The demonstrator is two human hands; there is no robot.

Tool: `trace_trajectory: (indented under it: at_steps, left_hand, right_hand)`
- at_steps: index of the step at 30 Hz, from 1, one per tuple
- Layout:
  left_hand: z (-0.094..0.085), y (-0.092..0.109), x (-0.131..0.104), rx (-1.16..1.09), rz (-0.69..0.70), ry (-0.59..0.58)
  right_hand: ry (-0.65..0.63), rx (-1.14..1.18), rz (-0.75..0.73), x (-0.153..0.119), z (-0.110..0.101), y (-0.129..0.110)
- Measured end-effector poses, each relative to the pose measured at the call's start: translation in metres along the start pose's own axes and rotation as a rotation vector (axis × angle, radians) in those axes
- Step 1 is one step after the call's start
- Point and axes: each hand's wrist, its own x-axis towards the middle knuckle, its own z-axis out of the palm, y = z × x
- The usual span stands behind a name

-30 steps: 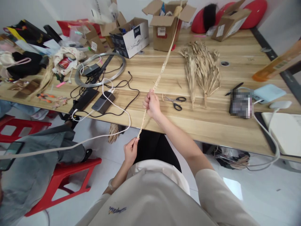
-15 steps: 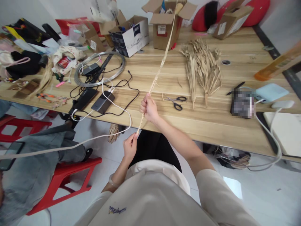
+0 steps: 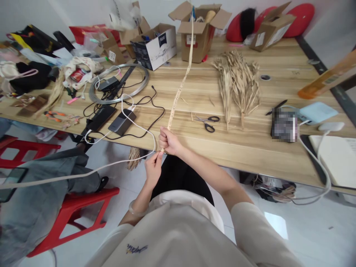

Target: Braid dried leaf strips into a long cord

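Your right hand (image 3: pixel 169 142) has slid down the pale strip (image 3: pixel 175 102) since a moment ago and now sits just beside your left hand (image 3: pixel 153 170), with only a short bit of strip showing between them. Your right fist is wrapped around it, while your left thumb and finger pinch its near end at 7 o'clock from that fist. This means nearly the whole length runs free above your grip: it rises toward 12 o'clock over the table (image 3: pixel 200 142), knobbly nearer you and smoother farther out, and it now bends partway along, its far end crossing in front of the open cardboard box (image 3: pixel 200 50). From your right fist, the scissors (image 3: pixel 205 119) lie untouched at 2 o'clock, with the dry leaves (image 3: pixel 236 83) beyond
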Motion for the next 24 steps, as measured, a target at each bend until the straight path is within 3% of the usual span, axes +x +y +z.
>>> trace_trajectory:
  at_steps: [3,7,11,14,17,24]
  left_hand:
    - [-0.010,-0.005,-0.008,0.128,0.064,0.035]
    - [-0.028,-0.023,-0.026,0.241,0.192,0.079]
    - [-0.039,-0.035,-0.046,0.261,0.338,0.094]
    - [-0.042,-0.035,-0.057,0.258,0.441,0.106]
    - [-0.042,-0.035,-0.064,0.256,0.517,0.110]
    - [-0.039,-0.044,-0.072,0.278,0.523,0.112]
  right_hand:
    - [0.082,0.025,-0.040,-0.002,-0.006,-0.007]
    - [0.301,0.062,-0.266,0.004,-0.010,-0.047]
    - [0.358,0.037,-0.448,0.012,-0.007,-0.094]
    - [0.389,0.005,-0.549,0.016,-0.006,-0.114]
    - [0.390,-0.046,-0.639,0.015,-0.008,-0.120]
    - [0.342,-0.109,-0.615,0.008,-0.011,-0.103]
